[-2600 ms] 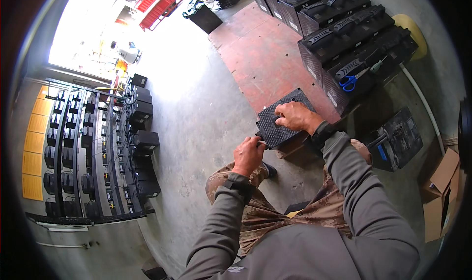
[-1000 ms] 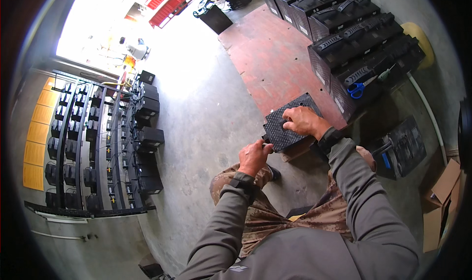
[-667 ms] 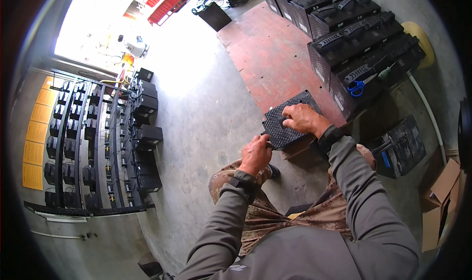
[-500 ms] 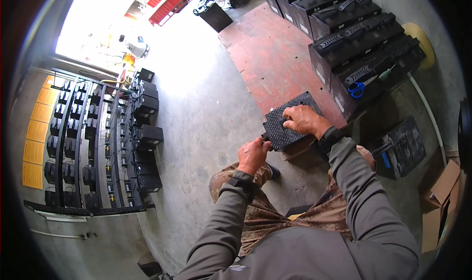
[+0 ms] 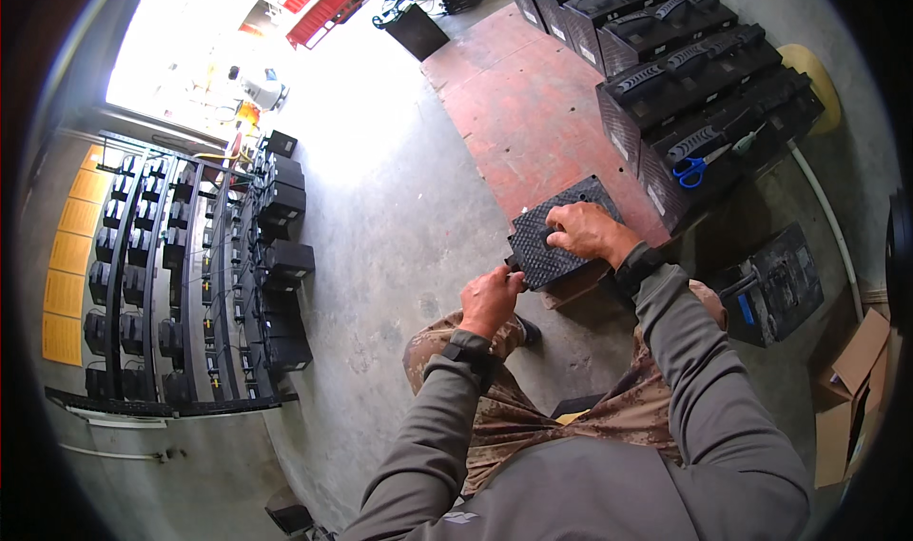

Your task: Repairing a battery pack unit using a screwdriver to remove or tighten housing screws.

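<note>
A black box (image 5: 571,200) with a diamond-patterned top sits in front of me at the near end of a reddish board. My right hand (image 5: 592,233) rests on that top with its fingers curled in a pinch; what lies between them is hidden. At the box's near left corner, a small black piece (image 5: 514,264) sticks out. Closed fingers of my left hand (image 5: 489,301) are pressed together right beside this piece, and what they grip is too small to make out.
Several black cases with handles (image 5: 699,70) line the right side of the reddish board (image 5: 514,113). Blue-handled scissors (image 5: 691,171) lie on the nearest. A scuffed black battery-like block (image 5: 785,284) and an opened cardboard box (image 5: 846,398) are at right. A rack of black units (image 5: 176,284) stands left.
Both hands stay at nearly the same places on and beside the black box. The box's far left edge looks slightly shifted.
</note>
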